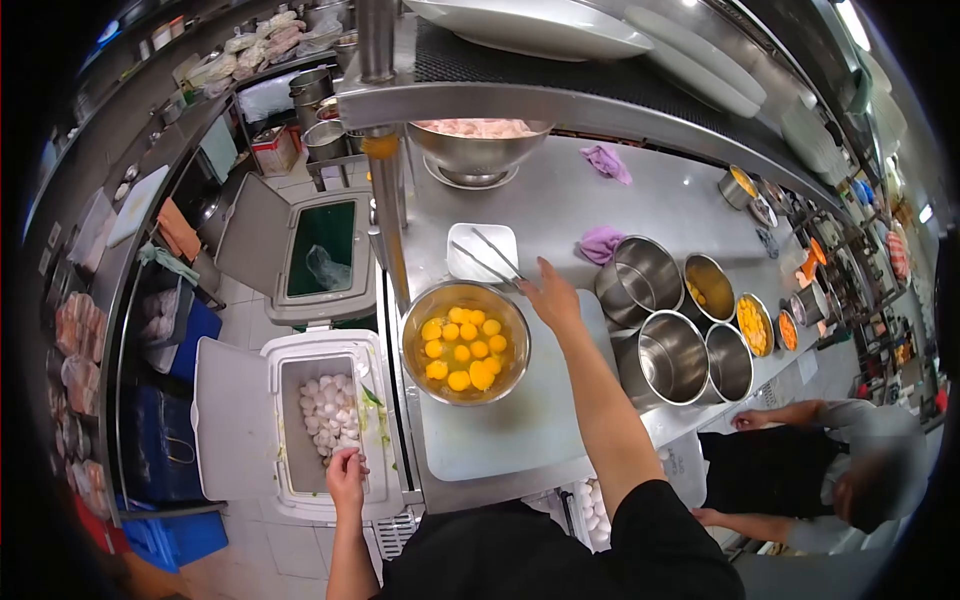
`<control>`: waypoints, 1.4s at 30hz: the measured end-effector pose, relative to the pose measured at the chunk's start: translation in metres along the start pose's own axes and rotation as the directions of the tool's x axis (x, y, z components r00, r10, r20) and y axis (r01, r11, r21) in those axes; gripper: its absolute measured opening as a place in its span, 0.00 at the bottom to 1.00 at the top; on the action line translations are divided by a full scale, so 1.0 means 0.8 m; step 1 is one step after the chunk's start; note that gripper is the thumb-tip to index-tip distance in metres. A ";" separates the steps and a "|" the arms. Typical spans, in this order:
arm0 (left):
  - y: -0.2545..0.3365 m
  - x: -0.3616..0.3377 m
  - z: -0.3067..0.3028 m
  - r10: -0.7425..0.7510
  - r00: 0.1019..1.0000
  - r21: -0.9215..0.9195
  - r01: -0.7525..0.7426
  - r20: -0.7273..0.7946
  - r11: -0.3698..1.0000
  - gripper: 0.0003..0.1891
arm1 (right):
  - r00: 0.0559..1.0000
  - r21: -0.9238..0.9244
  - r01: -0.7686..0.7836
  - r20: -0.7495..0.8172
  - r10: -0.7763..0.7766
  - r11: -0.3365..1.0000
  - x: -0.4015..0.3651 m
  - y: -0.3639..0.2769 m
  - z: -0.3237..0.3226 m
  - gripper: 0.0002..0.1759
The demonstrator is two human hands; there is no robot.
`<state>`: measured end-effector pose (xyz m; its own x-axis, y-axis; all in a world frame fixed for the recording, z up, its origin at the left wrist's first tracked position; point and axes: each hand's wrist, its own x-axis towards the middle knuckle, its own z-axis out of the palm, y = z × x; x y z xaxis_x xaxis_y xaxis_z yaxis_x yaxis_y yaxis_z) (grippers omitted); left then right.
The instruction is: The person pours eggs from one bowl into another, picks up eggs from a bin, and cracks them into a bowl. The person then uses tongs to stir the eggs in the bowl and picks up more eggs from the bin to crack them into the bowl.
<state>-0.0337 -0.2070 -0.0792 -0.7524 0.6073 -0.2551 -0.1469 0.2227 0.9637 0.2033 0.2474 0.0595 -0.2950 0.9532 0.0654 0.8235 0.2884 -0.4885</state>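
crowding the steel counter (610, 195) are a white tray (462, 268) with tongs (493, 255) across it, two purple cloths (601, 243), a cluster of empty steel pots (655, 320) and small containers of yellow and orange food (752, 325). a big bowl of pale meat (478, 140) sits further back. another person (800, 470) leans in at the counter's far right, well apart from the hands.

the right hand (550, 295) lies just beyond the steel bowl (407, 330) and just short of the tray, fingers stretched and spread, gripping nothing. the left hand (345, 470) hangs low over the front rim of the white bin (235, 420) on the floor beside the counter. its fingers are bunched, and whether they pinch anything cannot be told.

the bowl stands at the near left corner of a white cutting board (500, 430). it holds many whole, round yolks (462, 352) in clear egg white. the bin, lid thrown open, holds a heap of white eggshells (328, 412).
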 end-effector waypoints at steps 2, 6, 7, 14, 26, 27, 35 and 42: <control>0.019 0.001 0.012 0.001 1.000 -0.026 -0.001 0.026 1.000 0.09 | 0.955 0.140 0.178 -0.265 -0.137 0.974 -0.039 0.030 -0.006 0.31; 0.078 0.006 0.054 0.080 0.982 -0.110 -0.062 0.172 0.992 0.09 | 0.923 0.242 0.169 -0.379 -0.067 0.956 -0.169 0.048 -0.046 0.25; 0.088 0.010 0.066 0.109 0.960 -0.150 -0.071 0.260 0.986 0.10 | 0.914 0.261 0.180 -0.400 -0.064 0.948 -0.205 0.058 -0.047 0.23; 0.175 -0.039 0.181 0.124 0.450 -0.176 0.074 0.884 0.982 0.14 | 0.879 0.290 -0.014 -0.453 0.150 0.957 -0.455 0.127 -0.060 0.12; 0.135 -0.186 0.343 -0.145 0.162 0.156 -0.060 0.976 0.986 0.13 | 0.656 0.188 -0.694 -0.231 0.718 0.695 -0.771 0.330 0.036 0.12; 0.131 -0.194 0.349 -0.165 0.171 0.178 -0.063 0.971 0.982 0.13 | 0.639 0.179 -0.709 -0.244 0.729 0.682 -0.779 0.340 0.027 0.12; 0.101 -0.232 0.385 -0.292 0.117 0.301 -0.069 0.949 0.951 0.13 | 0.529 0.218 -0.785 -0.251 0.811 0.580 -0.803 0.405 0.010 0.13; -0.005 -0.266 0.416 -0.460 -0.077 0.443 -0.169 0.884 0.880 0.14 | 0.238 0.119 -0.965 0.014 0.971 0.235 -0.831 0.534 0.068 0.26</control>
<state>0.3410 -0.0834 -0.0548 0.6938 0.5248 -0.4932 0.2823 0.4318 0.8567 0.7246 -0.2685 -0.2402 0.7225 0.5057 -0.4714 0.4202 -0.8627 -0.2815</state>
